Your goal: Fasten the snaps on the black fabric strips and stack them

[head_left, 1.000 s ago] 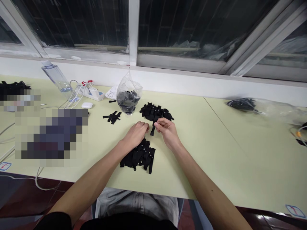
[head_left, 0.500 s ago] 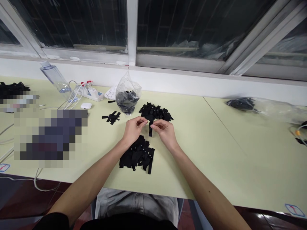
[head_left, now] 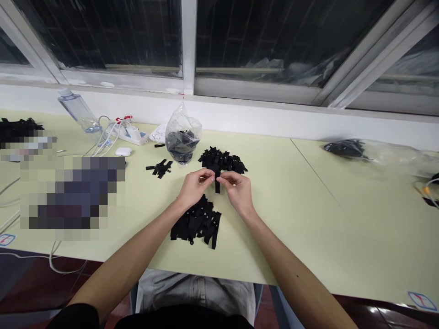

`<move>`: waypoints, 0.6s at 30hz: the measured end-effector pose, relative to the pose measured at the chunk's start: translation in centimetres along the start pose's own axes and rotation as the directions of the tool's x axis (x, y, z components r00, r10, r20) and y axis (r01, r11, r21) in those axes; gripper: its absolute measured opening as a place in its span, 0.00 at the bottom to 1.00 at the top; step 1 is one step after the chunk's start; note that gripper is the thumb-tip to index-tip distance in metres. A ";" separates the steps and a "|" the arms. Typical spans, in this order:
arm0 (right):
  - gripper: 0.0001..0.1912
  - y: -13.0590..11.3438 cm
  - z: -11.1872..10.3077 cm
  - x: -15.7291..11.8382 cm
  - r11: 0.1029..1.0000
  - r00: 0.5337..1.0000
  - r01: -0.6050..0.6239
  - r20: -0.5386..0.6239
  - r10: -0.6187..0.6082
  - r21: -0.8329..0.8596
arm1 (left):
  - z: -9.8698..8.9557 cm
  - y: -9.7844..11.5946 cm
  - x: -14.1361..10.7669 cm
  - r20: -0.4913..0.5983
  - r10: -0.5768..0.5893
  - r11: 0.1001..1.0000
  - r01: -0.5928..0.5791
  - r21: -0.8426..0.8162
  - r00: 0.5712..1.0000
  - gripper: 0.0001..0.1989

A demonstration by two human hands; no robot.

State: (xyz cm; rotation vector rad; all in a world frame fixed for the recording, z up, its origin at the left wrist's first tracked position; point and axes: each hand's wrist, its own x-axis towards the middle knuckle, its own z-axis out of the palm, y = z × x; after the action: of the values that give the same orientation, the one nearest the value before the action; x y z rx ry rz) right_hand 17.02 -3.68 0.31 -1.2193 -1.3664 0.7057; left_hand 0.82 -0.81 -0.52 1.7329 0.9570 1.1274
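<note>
A short black strip (head_left: 217,185) hangs between my two hands. My left hand (head_left: 196,184) pinches at its upper part, its fingertips close to those of the other hand. My right hand (head_left: 237,188) grips the strip from the right with thumb and forefinger. Just beyond the hands lies a heap of black strips (head_left: 222,160). Nearer to me, partly under my left wrist, is a second pile of black strips (head_left: 195,224), with small light marks on some pieces. A few loose black strips (head_left: 160,168) lie to the left.
On the pale table (head_left: 308,219), a clear bag of black pieces (head_left: 183,141) stands behind the piles. Farther left are a white case (head_left: 123,151), a power strip (head_left: 133,135) with cables, a tilted bottle (head_left: 78,109) and a blurred dark object (head_left: 78,192). Another bag (head_left: 346,148) lies right.
My left hand has moved slightly right, and its fingertips now meet the strip beside my right fingertips. The strip has shifted a little to the right and up.
</note>
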 end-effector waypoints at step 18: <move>0.04 0.2 0.3 -0.4 0.988 0.998 0.037 -0.040 -0.044 -0.152 | -0.3 0.5 -0.2 0.031 0.065 0.995 -0.067 0.070 0.997 0.08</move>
State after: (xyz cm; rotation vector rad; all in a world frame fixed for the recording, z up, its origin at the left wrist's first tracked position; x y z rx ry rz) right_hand 16.71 -3.89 -0.11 -1.3149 -1.4254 0.5515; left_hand 0.51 -1.08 -0.04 1.8449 0.9389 1.1199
